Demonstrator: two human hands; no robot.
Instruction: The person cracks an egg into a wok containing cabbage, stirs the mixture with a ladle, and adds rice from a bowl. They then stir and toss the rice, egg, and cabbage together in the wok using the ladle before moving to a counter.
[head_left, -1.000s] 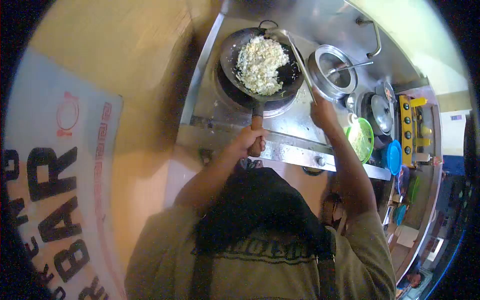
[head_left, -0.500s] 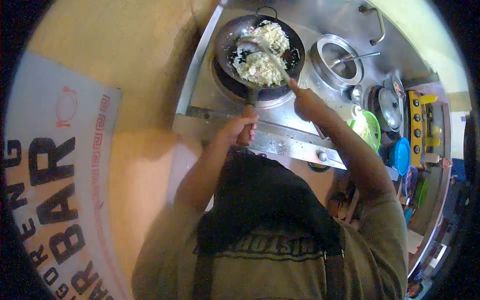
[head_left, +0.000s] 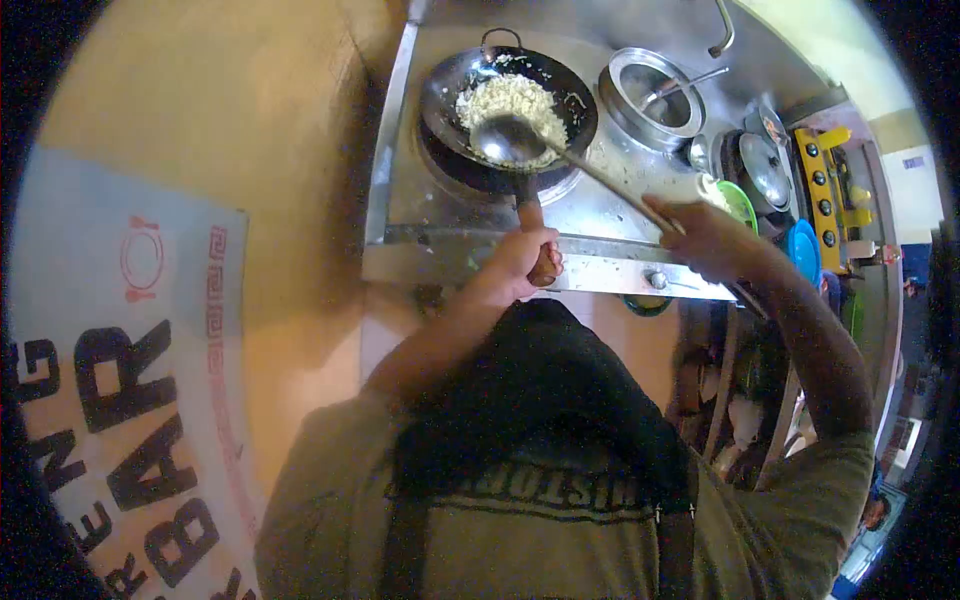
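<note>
Left hand (head_left: pixel 525 262) - just right of one printed banner (head_left: pixel 110 400) lying on the floor - is clamped around the wooden handle of the one wok (head_left: pixel 450 90), fingers wrapped fully about it. The wok sits on the burner at the back left of the steel desk (head_left: pixel 600 215). It holds one mound of white rice (head_left: pixel 510 98), heaped toward the far side of the pan.

One ladle (head_left: pixel 503 140) rests with its bowl at the wok's near rim, touching the edge of the rice. Its long handle slants down to the right into the right hand (head_left: pixel 705 235), which is closed on the handle's end above the desk's front edge.

Further right stand one open steel pot (head_left: pixel 612 90) with one spoon (head_left: pixel 690 82) leaning in it, one lid (head_left: pixel 765 170) covering a smaller pot, one green bowl (head_left: pixel 740 200), one blue dish (head_left: pixel 802 250) and one yellow unit (head_left: pixel 825 190) with a row of dark knobs.

Half a second earlier the ladle's bowl lay in the left of the pan and the rice was split into two clumps - now it is one heap. The right hand has drawn back from close beside the wok's rim. The left hand keeps its grip on the wok's handle.
</note>
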